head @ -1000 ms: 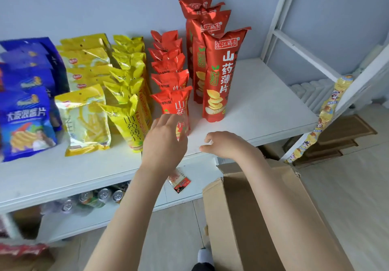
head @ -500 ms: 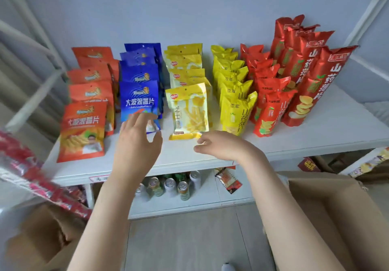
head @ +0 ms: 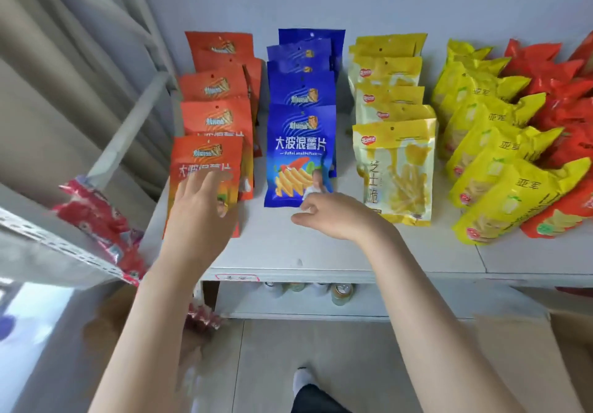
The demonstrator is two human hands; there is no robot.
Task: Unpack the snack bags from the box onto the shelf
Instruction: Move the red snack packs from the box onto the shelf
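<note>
I see five rows of snack bags standing on the white shelf (head: 321,252). From the left: orange chip bags (head: 211,117), blue chip bags (head: 301,152) whose front one reads 大波浪薯片 with "DaBoLangShuPian" under it, pale yellow fries bags (head: 396,168), bright yellow pouches (head: 500,168) and red pouches (head: 564,104), the last cut off by the right edge. The orange front bag carries the same big characters, half covered by my left hand (head: 199,210). Print on the yellow pouches is too blurred to read.

My left hand lies flat against the front orange bag, fingers (head: 208,178) spread and released, not closed on it. My right hand (head: 333,217) hovers at the near bottom corner of the front blue bag, fingers loosely curled; I cannot tell whether they pinch it.

A bare strip of shelf runs along the near edge in front of the rows. A small handwritten label (head: 236,278) on the shelf lip is unreadable. Cans (head: 341,294) show dimly on the lower shelf. The cardboard box (head: 526,364) sits low right, cropped. A red wrapper strip (head: 99,223) hangs at left.
</note>
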